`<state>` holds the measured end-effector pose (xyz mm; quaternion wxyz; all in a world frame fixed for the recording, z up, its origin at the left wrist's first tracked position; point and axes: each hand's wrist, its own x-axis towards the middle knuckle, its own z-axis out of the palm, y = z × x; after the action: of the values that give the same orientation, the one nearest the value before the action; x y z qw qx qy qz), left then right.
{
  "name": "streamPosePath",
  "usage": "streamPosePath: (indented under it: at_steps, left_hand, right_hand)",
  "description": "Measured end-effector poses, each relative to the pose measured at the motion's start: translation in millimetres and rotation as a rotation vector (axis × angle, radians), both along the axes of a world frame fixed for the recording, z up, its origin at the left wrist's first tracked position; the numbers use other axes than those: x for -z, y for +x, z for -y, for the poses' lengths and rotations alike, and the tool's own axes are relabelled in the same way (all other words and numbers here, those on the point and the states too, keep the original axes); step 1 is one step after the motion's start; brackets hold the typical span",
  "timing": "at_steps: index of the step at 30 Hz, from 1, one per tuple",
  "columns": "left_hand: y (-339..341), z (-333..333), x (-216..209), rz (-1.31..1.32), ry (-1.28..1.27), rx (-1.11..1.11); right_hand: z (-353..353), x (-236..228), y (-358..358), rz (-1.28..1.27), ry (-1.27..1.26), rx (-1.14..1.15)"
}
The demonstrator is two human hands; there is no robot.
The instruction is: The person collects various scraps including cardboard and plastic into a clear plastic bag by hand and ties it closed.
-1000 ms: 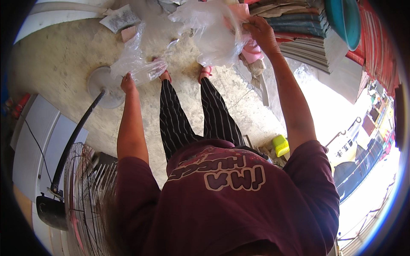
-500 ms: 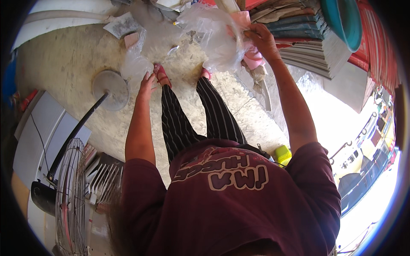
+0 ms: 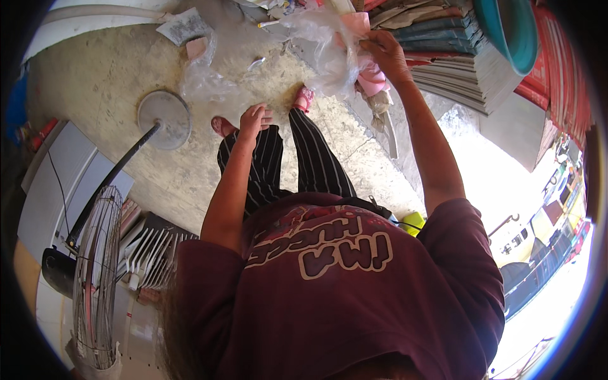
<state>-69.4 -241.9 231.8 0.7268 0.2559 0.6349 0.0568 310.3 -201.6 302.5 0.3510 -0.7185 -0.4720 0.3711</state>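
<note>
The film (image 3: 326,54) spreads left from the right hand (image 3: 387,56) pinching its edge (the left (image 3: 255,119), empty and fingers loose, is farther).

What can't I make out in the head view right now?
Head view, now:
- Palm of the left hand: mostly hidden by the back of the hand.
- Exact pinch of the right hand on the clear plastic: fingertips too small.
- Top of the teal container: cut off by the upper edge.
</note>
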Motion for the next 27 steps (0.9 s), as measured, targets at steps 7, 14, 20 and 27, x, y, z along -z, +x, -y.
streamPosePath:
  at_steps: [7, 14, 20, 27]
  left_hand:
    - [83.9, -75.9, -50.5, 0.327, 0.605, 0.014]
    - [128.3, -151.3, -87.9, 0.582, 0.256, 0.024]
    - [90.1, -169.2, -80.7, 0.654, 0.190, -0.008]
    - [53.3, -170.1, -69.3, 0.661, 0.160, -0.247]
  right_hand:
    - [-26.8, -14.7, -19.8, -0.079, 0.039, -0.059]
    - [-40.2, -50.4, -58.3, -0.246, 0.037, -0.087]
    - [-52.5, -51.4, -110.1, -0.497, 0.070, -0.042]
    - [-74.7, -59.7, -150.0, -0.713, -0.150, -0.059]
